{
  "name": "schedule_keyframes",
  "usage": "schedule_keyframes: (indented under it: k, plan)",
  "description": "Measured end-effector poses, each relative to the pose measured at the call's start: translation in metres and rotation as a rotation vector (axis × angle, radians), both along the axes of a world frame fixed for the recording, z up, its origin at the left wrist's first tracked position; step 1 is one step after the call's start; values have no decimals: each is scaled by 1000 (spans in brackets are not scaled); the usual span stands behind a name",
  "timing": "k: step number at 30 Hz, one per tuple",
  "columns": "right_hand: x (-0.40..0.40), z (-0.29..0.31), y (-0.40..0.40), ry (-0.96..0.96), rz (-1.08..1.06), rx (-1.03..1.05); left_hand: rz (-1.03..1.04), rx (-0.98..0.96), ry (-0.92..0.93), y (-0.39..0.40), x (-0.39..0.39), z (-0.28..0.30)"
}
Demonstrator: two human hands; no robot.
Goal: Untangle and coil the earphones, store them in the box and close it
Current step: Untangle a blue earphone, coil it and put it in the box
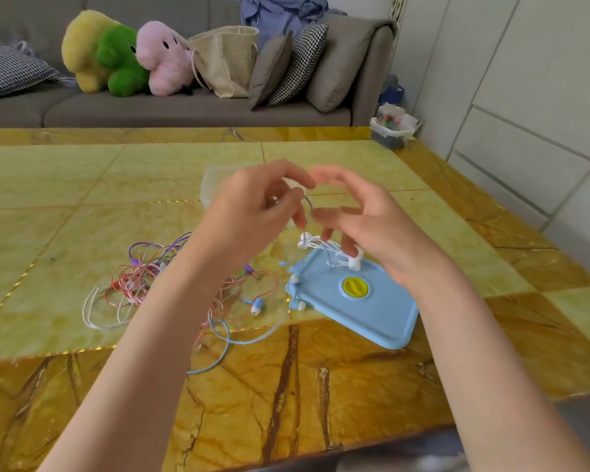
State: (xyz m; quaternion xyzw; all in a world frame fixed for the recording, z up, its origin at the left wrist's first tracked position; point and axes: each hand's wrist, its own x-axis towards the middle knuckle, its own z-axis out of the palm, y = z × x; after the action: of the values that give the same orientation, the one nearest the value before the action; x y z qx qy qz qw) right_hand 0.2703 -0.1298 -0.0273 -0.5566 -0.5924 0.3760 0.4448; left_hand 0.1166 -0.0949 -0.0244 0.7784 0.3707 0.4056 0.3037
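Far off, a grey sofa [191, 109] holds plush toys [123, 56], a woven bag [229, 59] and cushions [286, 69].

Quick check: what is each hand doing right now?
Left hand: fingers curled, pinching the thin white earphone cable.
Right hand: blurred; fingers curved at the same cable, grip cannot be told.

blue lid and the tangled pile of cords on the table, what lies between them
In the head view, a blue-and-white earbud on its blue cord lies on the table between the blue lid and the tangled pile.
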Motion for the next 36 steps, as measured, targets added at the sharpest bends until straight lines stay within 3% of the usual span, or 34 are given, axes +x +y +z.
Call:
schedule_keyframes:
  k: [3,7,8,9,12,14,17,19,23,28,30,32,34,36]
  plan:
    - [-11,1,0,185,52,93,-101,-18,-64,2,7,2]
    - [10,-7,15,535,-490,263,-39,-138,10,4,-3,-6]
    - [18,-8,18,532,-551,244,-39,-191,33,5,-7,-10]
    - [22,-10,19,413,-558,191,-30,-230,26,6,-10,-11]
    - [15,-19,16,-272,-367,13,105,-162,-24,12,-14,-12]
    - [2,-17,10,-497,-169,60,158,-84,-6,15,-15,-9]
    - [-10,-3,-1,-258,129,31,124,23,161,12,-10,-8]
    - [-12,2,-5,-93,155,10,88,67,230,8,-1,-10]
    - [-7,4,0,164,-54,191,50,-126,-17,11,-2,-8]
    - [34,-1,8,496,-653,392,67,-221,-96,10,-24,-10]
    - [43,-9,12,422,-747,300,56,-310,-292,12,-33,-6]
    - [38,-15,13,220,-606,80,2,-377,-460,14,-40,-1]
    - [27,-18,8,6,-323,-188,12,-336,-385,14,-37,-1]
    - [14,-15,1,-187,-70,-295,61,-263,-177,13,-25,-6]
